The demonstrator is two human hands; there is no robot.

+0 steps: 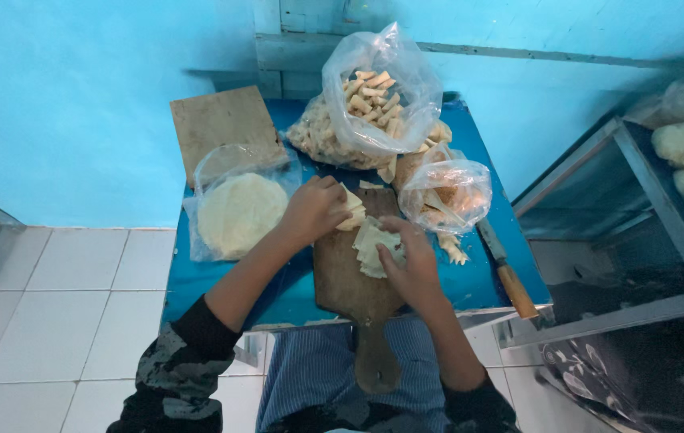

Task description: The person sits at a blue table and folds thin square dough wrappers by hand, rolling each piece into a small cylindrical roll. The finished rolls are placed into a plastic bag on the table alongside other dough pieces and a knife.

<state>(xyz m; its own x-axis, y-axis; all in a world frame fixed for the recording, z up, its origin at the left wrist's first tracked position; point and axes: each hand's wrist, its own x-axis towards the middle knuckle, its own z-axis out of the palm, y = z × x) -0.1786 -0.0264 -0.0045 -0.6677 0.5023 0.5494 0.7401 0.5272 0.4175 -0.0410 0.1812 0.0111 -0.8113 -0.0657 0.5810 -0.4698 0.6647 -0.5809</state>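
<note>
On the blue table (pixel 201 277) lies a wooden paddle-shaped cutting board (pixel 354 289) with its handle toward me. My left hand (pixel 314 210) is closed around a pale folded piece of dough sheet (pixel 352 210) at the board's upper left. My right hand (pixel 412 261) presses on a small stack of pale dough sheets (pixel 374 244) in the middle of the board, fingers curled over them.
A clear bag of round flat sheets (pixel 239 212) lies left of the board. Behind it stands a square wooden board (pixel 220 120). Open bags of fried rolled sticks (pixel 374 96) and scraps (pixel 447 192) sit at the back. A wooden-handled knife (pixel 506 273) lies right. A metal rack (pixel 638 184) stands right.
</note>
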